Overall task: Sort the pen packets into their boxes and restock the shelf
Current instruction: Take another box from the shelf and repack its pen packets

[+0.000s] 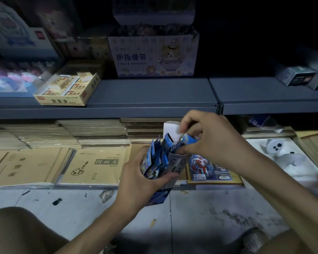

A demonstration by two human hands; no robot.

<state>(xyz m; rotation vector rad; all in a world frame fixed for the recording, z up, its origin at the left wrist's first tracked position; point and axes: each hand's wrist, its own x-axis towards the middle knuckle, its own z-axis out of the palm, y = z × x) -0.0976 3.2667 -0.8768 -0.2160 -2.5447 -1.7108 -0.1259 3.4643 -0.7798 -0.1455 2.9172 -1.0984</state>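
Observation:
My left hand [140, 182] grips a narrow blue and grey pen box [174, 165] held upright in front of the lower shelf. Several blue pen packets [156, 158] stick out of its open top, fanned to the left. My right hand [207, 138] is over the box mouth, its fingers pinched on one blue packet [186, 141] at the top right of the bunch. The white box flap [170, 129] stands up behind the packets. The box's lower end shows below my left palm.
A grey shelf board [154, 94] runs across above my hands, holding a yellow eraser box [68, 87] at left, a "Finger Bandage" carton [154, 57] in the middle and small dark boxes [297, 77] at right. Stacked tan notebooks [94, 165] and a toy blister pack [206, 167] lie on the bottom level.

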